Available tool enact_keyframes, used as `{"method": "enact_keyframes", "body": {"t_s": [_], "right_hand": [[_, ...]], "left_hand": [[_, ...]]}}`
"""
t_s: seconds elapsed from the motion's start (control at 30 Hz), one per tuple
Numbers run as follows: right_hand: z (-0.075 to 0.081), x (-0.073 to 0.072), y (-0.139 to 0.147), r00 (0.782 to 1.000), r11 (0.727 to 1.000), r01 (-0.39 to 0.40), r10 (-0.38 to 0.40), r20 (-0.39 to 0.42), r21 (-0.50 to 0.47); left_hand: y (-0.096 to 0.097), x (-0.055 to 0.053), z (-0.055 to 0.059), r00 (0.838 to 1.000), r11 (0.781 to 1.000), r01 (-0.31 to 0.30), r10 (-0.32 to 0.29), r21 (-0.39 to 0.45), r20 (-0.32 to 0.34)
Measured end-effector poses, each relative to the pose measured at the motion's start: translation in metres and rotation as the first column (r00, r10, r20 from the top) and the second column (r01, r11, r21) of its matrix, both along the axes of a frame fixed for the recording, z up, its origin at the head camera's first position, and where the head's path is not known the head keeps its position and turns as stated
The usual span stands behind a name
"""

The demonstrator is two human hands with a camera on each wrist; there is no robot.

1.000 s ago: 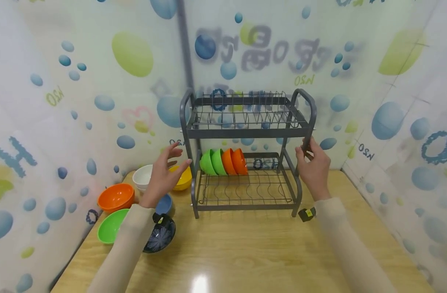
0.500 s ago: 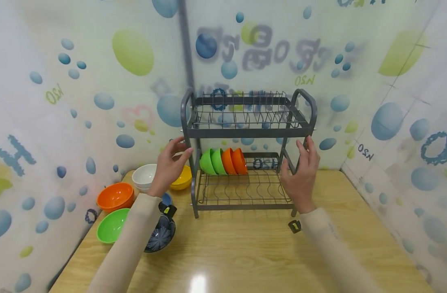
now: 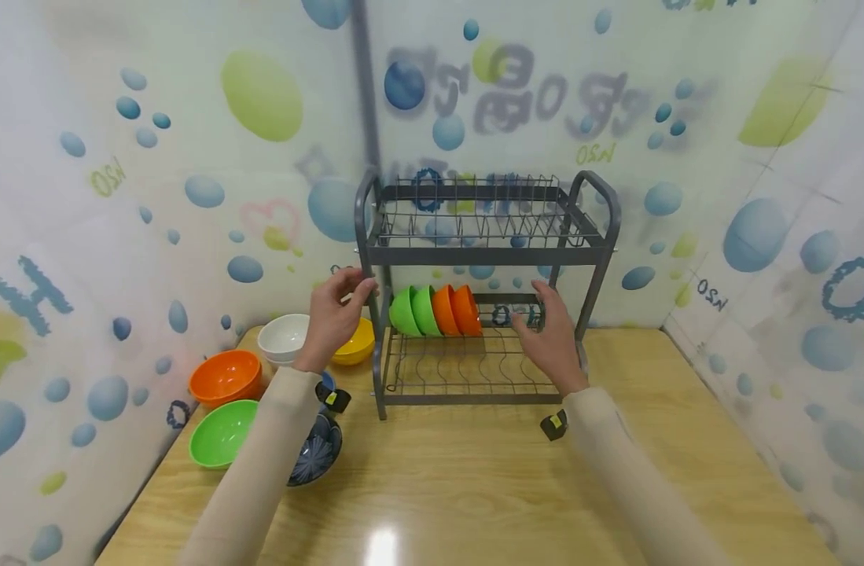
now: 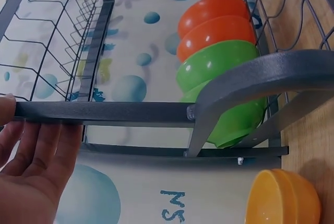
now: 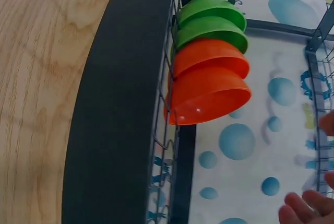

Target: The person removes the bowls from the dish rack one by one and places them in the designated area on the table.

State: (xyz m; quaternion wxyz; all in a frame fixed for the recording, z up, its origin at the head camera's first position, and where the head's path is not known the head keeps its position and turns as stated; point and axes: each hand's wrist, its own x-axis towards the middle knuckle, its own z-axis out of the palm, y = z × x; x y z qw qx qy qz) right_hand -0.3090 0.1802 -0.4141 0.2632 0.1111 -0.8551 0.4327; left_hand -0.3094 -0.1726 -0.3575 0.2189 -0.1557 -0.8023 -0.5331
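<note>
My left hand (image 3: 332,318) pinches the left front post of a dark grey two-tier dish rack (image 3: 484,256), thumb on one side and fingers on the other in the left wrist view. On the lower tier, two green bowls (image 3: 404,313) and two orange bowls (image 3: 465,310) stand on edge, nested in a row at the left end. My right hand (image 3: 549,338) hovers before the lower tier's right part, thumb and fingers spread with nothing between them. Only some of its fingertips (image 5: 300,208) show at the right wrist view's lower right corner.
Left of the rack on the wooden table (image 3: 460,503) stand a white bowl (image 3: 283,338), yellow bowls (image 4: 284,198), an orange bowl (image 3: 225,377), a green bowl (image 3: 222,435), and a dark patterned bowl (image 3: 317,456). My left forearm partly covers a blue bowl (image 3: 328,380). A patterned wall rises behind.
My right hand has let go of the rack's right post and moved left before the lower tier. My left hand has moved in and taken hold of the left post.
</note>
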Motion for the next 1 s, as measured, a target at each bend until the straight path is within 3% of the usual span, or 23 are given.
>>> {"method": "enact_keyframes", "body": {"t_s": [0.13,0.3,0.47,0.67,0.8,1.0], "right_hand": [[-0.006,-0.012,-0.003,0.983,0.997,-0.07,0.066,0.172,0.017],[-0.01,-0.022,-0.011,0.949,0.992,-0.126,0.127,0.29,-0.022],[-0.015,-0.034,-0.023,0.91,0.988,-0.153,0.153,0.386,-0.031],[-0.018,-0.048,-0.035,0.885,0.975,-0.216,0.219,0.412,-0.053],[-0.019,-0.054,-0.038,0.882,0.972,-0.224,0.231,0.411,-0.066],[-0.022,-0.059,-0.044,0.881,0.968,-0.251,0.231,0.412,-0.007]], "left_hand": [[0.007,0.009,0.007,1.0,1.0,0.008,-0.008,-0.002,-0.009],[0.013,0.023,0.02,1.0,1.0,0.007,-0.007,-0.002,-0.024],[0.013,0.026,0.02,0.999,1.0,-0.001,0.002,0.005,-0.041],[0.013,0.026,0.015,0.998,0.998,-0.05,0.051,0.024,-0.021],[0.016,0.022,0.013,0.999,0.998,-0.031,0.033,0.047,-0.035],[0.019,0.02,0.01,0.997,0.996,-0.04,0.045,0.084,-0.056]]}}
